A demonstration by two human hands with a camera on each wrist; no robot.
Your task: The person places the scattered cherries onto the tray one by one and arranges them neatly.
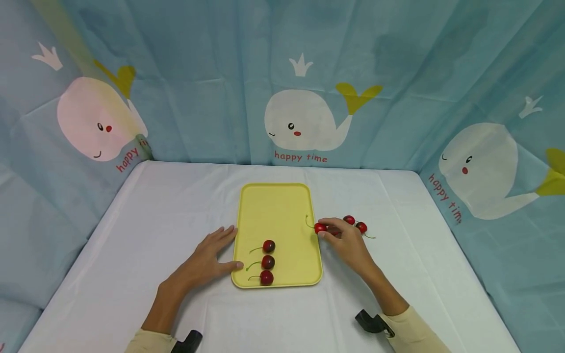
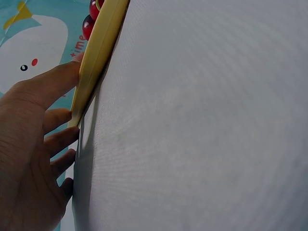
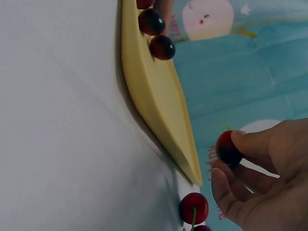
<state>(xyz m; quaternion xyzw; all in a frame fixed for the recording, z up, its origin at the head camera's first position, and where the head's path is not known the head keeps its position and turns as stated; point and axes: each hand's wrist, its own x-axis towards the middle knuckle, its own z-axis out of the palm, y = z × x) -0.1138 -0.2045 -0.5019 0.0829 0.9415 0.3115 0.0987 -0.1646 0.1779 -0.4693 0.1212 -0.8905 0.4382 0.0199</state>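
Note:
A yellow tray (image 1: 275, 208) lies on the table with three dark red cherries in a column near its front, the rearmost cherry (image 1: 269, 246) having its stem to the left. My left hand (image 1: 207, 259) rests against the tray's left edge, fingers spread, thumb at the rim. At the tray's right edge my right hand (image 1: 348, 245) pinches a cherry (image 3: 228, 148) between thumb and fingers, its stem pointing left over the tray. Beyond that hand lie loose cherries, among them one cherry (image 1: 361, 227) at the right; another is partly hidden beneath the fingers.
White cloth (image 1: 176, 196) covers the table. Blue curtains (image 1: 198, 98) printed with whales hang behind it and along both sides. A black wrist mount (image 1: 372, 322) sits at the right sleeve, and another mount (image 1: 187, 341) at the left.

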